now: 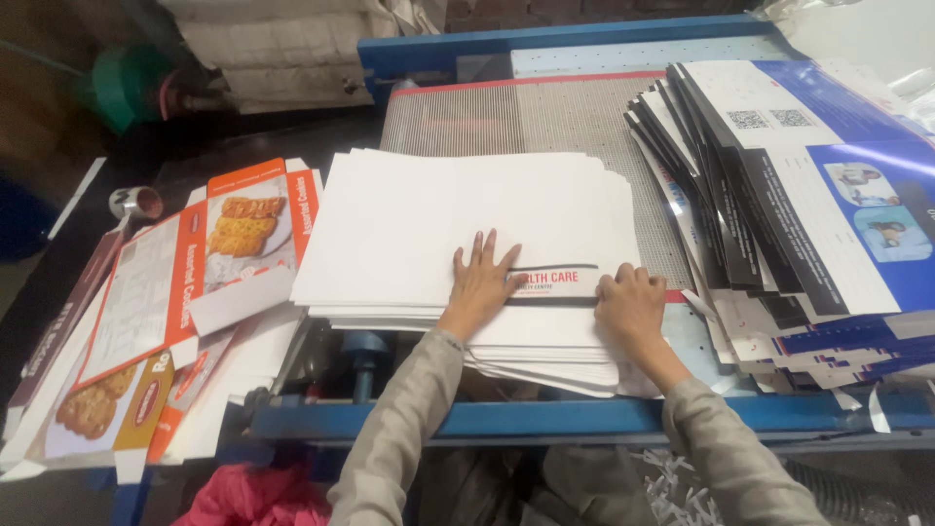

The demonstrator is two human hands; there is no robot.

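Two bare hands work at a blue-framed desk (545,421) whose ribbed grey belt (506,117) runs away from the person. Largest on it is the fanned heap of printed blue-and-white sheets (799,185) at the right, leaning over the belt's edge. Next comes the stack of white sheets (429,224) in the middle, squared but slightly slipped at its near edge, with a printed strip (553,282) showing on the top sheet. At the left lie flattened orange biscuit cartons (185,282), overlapping and hanging off the desk's side. The left hand (479,282) rests flat on the white stack, grip spread wide, fingers fanned. The right hand (631,304) sits just beside it at the strip's right end, fingers curled down onto the top sheet.
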